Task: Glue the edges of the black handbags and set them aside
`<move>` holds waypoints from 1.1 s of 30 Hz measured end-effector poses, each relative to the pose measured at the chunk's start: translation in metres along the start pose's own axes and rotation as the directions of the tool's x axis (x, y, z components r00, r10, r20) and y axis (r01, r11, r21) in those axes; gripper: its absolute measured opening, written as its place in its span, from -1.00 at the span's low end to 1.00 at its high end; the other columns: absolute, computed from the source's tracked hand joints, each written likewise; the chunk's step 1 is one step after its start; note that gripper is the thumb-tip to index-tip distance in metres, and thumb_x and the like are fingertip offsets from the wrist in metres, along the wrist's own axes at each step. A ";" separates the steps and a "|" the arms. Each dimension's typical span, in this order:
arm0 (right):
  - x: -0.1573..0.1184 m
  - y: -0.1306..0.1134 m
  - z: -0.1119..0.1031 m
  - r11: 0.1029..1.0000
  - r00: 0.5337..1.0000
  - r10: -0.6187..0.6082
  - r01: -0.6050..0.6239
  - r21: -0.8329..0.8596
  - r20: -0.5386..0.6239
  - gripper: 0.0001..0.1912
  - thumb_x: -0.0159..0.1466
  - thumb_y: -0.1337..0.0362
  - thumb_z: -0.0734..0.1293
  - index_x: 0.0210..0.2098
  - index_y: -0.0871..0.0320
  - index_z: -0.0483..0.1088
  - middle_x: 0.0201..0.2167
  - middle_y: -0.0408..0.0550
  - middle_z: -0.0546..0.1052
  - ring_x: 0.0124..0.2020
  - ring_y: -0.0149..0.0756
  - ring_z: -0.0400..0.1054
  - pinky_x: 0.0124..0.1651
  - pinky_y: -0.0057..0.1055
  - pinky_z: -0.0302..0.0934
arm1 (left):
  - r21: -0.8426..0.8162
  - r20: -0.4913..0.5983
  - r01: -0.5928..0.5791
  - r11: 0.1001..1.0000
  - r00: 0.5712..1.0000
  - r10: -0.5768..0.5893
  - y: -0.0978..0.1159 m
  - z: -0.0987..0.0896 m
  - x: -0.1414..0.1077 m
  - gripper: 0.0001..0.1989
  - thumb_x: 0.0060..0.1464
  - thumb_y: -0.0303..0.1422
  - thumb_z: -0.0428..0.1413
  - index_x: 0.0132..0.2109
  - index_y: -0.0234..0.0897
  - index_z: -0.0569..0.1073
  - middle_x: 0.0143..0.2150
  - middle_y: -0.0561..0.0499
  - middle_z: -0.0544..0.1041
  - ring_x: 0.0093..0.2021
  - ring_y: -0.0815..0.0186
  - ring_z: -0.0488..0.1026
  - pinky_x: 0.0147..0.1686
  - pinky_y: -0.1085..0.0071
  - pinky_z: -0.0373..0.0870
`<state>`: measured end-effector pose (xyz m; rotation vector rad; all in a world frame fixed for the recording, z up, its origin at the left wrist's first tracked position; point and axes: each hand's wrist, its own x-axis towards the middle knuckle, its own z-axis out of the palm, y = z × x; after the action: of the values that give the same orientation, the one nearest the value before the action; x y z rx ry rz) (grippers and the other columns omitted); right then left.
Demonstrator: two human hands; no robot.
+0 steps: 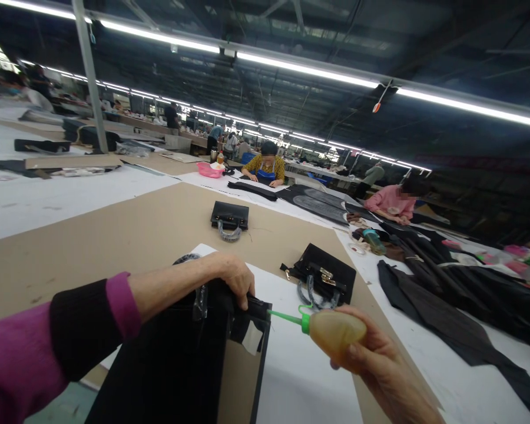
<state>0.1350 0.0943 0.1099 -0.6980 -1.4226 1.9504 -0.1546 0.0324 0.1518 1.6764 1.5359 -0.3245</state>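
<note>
In the head view a large black handbag (pixel 168 353) lies close in front of me, one side standing up with a pale inner panel showing. My left hand (pixel 236 277) is closed on its upper corner, fingers pinching a black flap. My right hand (pixel 375 359) is wrapped around a glue bottle (pixel 335 333) of amber liquid with a thin green nozzle. The nozzle's tip meets, or nearly meets, the bag's edge just right of my left fingers; I cannot tell whether glue is coming out. Beyond it sits a smaller black handbag (pixel 331 277) with gold hardware and plastic-wrapped handles.
Farther off on the brown board (pixel 159 212) stands another small black handbag (pixel 229 218). Dark cut pieces (pixel 450 312) cover the right side of the table. Across it, one person (pixel 265 168) in yellow and another (pixel 393 203) in pink bend over work. A pink basin (pixel 209 169) is farther back.
</note>
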 end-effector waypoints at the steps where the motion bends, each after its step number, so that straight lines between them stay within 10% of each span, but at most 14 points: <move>1: 0.001 0.000 0.001 1.000 1.000 -0.010 0.010 -0.013 0.008 -0.58 -0.07 0.25 0.55 -0.20 -0.04 0.49 -0.23 -0.04 0.56 -0.40 -0.15 0.43 -0.47 -0.32 0.36 | -0.002 0.006 0.000 1.000 1.000 0.000 0.001 0.000 0.001 -0.67 -0.09 -0.33 0.15 -0.11 -0.10 0.55 -0.28 0.09 0.60 -0.35 0.26 0.47 -0.44 0.45 0.37; 23: 0.008 0.003 -0.018 0.940 0.984 -0.131 0.163 -0.301 0.123 -0.60 -0.12 0.27 0.57 -0.26 -0.10 0.55 -0.13 -0.05 0.56 -0.14 -0.03 0.40 -0.32 -0.36 0.40 | 0.030 0.101 0.034 0.999 0.994 -0.037 0.005 -0.004 0.007 -0.66 -0.06 -0.37 0.15 -0.07 -0.17 0.54 -0.19 0.00 0.60 -0.28 0.23 0.49 -0.47 0.49 0.39; 33: 0.010 0.019 -0.029 0.986 0.962 -0.090 0.123 -0.115 0.259 -0.58 -0.05 0.33 0.56 -0.19 -0.11 0.53 -0.11 -0.10 0.55 -0.23 -0.18 0.44 -0.35 -0.46 0.37 | 0.090 0.061 0.071 0.993 0.995 -0.076 0.005 -0.003 0.006 -0.63 -0.12 -0.30 0.15 -0.08 -0.12 0.54 -0.21 0.04 0.60 -0.31 0.25 0.46 -0.47 0.48 0.32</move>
<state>0.1459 0.1155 0.0834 -0.4288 -1.7169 1.9272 -0.1494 0.0387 0.1516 1.6630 1.5579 -0.4864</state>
